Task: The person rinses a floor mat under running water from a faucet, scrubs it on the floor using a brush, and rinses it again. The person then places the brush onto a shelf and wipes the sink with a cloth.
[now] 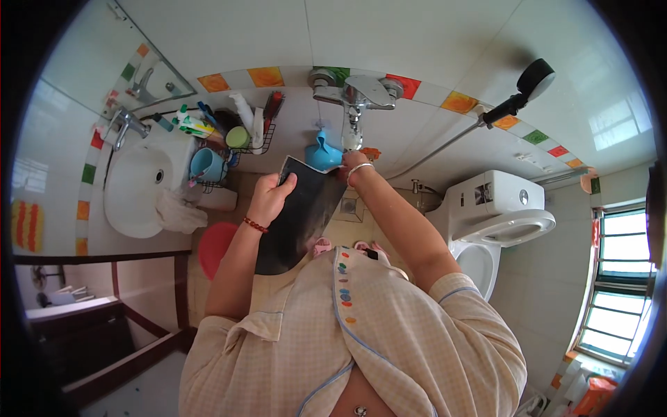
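Note:
A black, flat, bendable mat (299,215) with a thin pale top edge hangs in front of me, its surface slightly curved. My left hand (269,200) is closed on its left edge, thumb lying on the near face and the other fingers behind. At the upper right corner my right hand (356,165) has its bent fingers against the mat, partly hidden, right below the spout of the chrome wall tap (353,118). Behind the mat's top edge, a light blue plastic scoop (322,153) hangs by the wall.
To the left are a white washbasin (132,198) and a wire rack (260,142) holding bottles and brushes. A red basin (219,247) sits on the floor. At the right stand a toilet (486,215) with its lid raised and a shower head (535,80) on its holder.

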A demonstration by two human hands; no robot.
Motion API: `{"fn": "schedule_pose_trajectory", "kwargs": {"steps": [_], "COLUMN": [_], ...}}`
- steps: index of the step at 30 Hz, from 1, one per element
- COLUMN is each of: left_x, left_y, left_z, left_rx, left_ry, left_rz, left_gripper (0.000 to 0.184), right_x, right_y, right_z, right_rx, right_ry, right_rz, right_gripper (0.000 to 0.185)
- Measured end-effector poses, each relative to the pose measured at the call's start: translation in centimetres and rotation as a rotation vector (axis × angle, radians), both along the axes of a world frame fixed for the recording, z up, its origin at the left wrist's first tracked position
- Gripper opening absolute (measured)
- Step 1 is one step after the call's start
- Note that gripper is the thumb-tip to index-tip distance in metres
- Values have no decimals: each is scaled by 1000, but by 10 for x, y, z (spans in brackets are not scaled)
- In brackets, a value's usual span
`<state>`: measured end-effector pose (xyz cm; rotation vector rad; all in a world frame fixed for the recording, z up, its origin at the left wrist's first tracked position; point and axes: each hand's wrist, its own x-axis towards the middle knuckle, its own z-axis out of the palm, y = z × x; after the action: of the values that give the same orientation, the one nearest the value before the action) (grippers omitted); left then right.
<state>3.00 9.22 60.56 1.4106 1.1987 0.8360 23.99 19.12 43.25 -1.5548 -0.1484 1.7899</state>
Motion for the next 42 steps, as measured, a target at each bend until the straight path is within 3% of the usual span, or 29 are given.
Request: {"fn": "schedule_pose_trajectory", "kwargs": {"steps": [3, 6, 8, 13, 18, 22, 24, 26, 27, 34, 36, 37, 38, 40, 42], "left_x": [-4, -11, -12, -16, -17, -21, -18, -17, -17, -39, -52, -57, -62, -75, -90], "left_y": [-5, -7, -9, -10, -10, -1, 1, 3, 6, 13, 11, 9, 6, 4, 3], "left_z": [5, 9, 12, 25, 40, 26, 22, 12, 8, -14, -22, -27, -33, -55, -83], "left_rx": [1, 7, 23, 62, 42, 65, 42, 70, 101, 216, 206, 208, 161, 110, 45], "left_ry": [-19, 13, 17, 2, 1, -3, 9, 28, 50, 222, 338, 337, 283, 228, 131], "left_rz": [-5, -13, -8, -14, -22, 12, 37, 34, 39, 91, 107, 97, 134, 158, 220], "left_gripper": [36, 35, 35, 35, 36, 37, 38, 38, 39, 41, 40, 40, 39, 38, 36], "right_x": [-5, 3, 0, 5, 9, 2, -8, -16, -15, 21, 24, 34, 50, 52, 33], "right_y": [28, 30, 14, 7, -2, 2, -6, -32, -40, -30, -31, -23, -10, -13, -43], "right_z": [-72, -71, -17, -9, 9, 4, 21, 78, 87, 69, 81, 49, -11, -37, 1], "right_rx": [57, 87, 57, 79, 89, 68, 88, 64, -3, 47, 138, 138, 306, 459, 57], "right_ry": [-179, 264, 218, 290, 21, 247, 306, 20, 65, 111, -134, -135, -492, -853, -105], "right_rz": [-128, -95, -11, 39, 99, 29, 25, 233, 259, 128, 246, 236, 541, 835, 5], "right_gripper": [31, 16, 18, 20, 26, 26, 25, 26, 23, 16, 15, 15, 15, 15, 17]}}
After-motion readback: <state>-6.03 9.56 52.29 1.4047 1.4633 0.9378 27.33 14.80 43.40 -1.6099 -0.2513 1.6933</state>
